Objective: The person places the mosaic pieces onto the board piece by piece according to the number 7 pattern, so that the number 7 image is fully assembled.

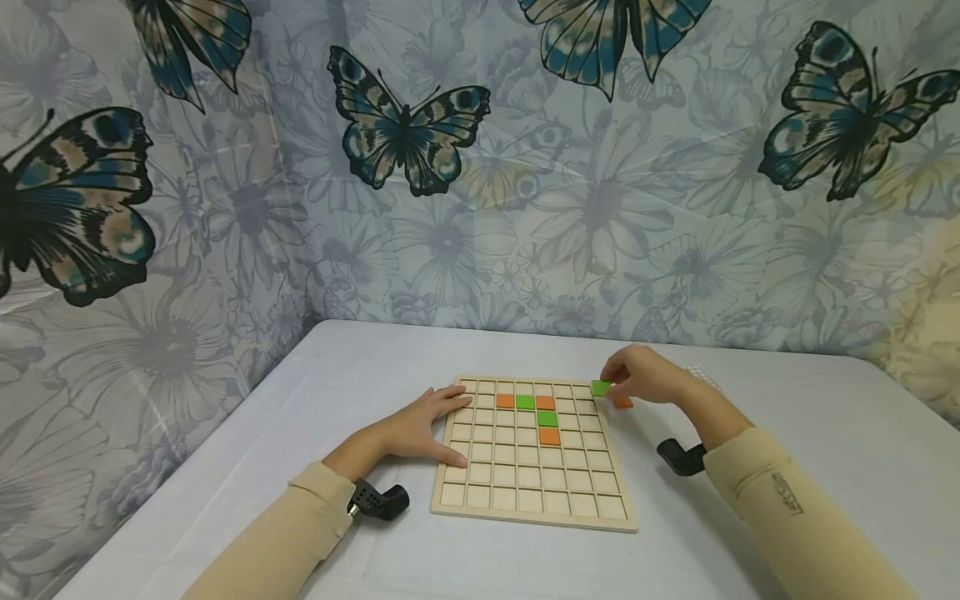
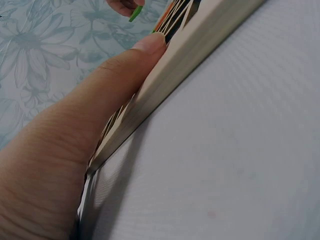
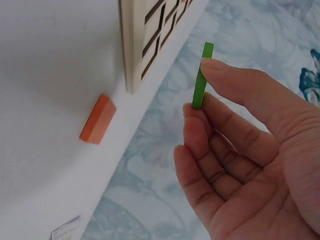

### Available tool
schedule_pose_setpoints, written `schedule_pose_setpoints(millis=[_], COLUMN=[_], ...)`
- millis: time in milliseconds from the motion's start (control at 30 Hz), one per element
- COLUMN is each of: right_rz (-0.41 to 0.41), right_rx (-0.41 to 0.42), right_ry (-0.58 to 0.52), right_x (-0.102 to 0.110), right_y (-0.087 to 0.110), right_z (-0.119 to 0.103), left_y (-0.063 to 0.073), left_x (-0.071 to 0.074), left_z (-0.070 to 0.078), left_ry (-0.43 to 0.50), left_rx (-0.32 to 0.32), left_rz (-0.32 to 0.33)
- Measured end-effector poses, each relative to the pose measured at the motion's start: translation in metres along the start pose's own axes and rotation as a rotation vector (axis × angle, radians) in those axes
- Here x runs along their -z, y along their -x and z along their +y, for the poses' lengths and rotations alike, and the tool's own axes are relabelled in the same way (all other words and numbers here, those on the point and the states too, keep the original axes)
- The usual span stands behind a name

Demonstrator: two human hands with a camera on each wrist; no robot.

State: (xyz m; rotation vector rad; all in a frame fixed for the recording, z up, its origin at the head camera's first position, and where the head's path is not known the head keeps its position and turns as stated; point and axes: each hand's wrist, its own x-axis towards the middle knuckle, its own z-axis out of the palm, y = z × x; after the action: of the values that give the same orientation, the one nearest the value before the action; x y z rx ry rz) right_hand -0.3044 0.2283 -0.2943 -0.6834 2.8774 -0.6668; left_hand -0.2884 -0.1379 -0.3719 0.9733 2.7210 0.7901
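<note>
A wooden grid board (image 1: 517, 476) lies on the white table, with orange and green square tiles in several of its cells. My left hand (image 1: 420, 427) rests along the board's left edge, fingers spread; in the left wrist view the thumb (image 2: 120, 72) presses on the rim. Between thumb and fingertips, my right hand (image 1: 647, 374) pinches a green tile (image 3: 202, 77) above the board's far right corner. The right wrist view shows that tile edge-on, clear of the board. An orange tile (image 3: 98, 120) lies on the table beside that corner, partly under the right hand in the head view.
A small white gridded piece (image 1: 702, 377) lies behind the right hand near the table's far edge. Black wrist devices (image 1: 381, 501) sit on both forearms. A butterfly-patterned cloth (image 1: 480, 250) hangs behind the white table (image 1: 375, 550).
</note>
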Motion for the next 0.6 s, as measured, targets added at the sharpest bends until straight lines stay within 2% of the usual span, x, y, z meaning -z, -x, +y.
schedule_pose_setpoints(millis=[200, 433, 600], right_rz=[0.004, 0.048, 0.03], right_rx=[0.03, 0.072, 0.092], right_ry=[0.012, 0.005, -0.011], right_x=[-0.005, -0.01, -0.016], right_y=[0.008, 0.015, 0.02], right_z=[-0.013, -0.029, -0.043], left_y=[0.0, 0.0, 0.0], left_x=[0.0, 0.0, 0.0], left_z=[0.0, 0.0, 0.0], left_ry=[0.0, -0.007, -0.005], left_rx=[-0.001, 0.002, 0.014], left_rz=[-0.005, -0.006, -0.005])
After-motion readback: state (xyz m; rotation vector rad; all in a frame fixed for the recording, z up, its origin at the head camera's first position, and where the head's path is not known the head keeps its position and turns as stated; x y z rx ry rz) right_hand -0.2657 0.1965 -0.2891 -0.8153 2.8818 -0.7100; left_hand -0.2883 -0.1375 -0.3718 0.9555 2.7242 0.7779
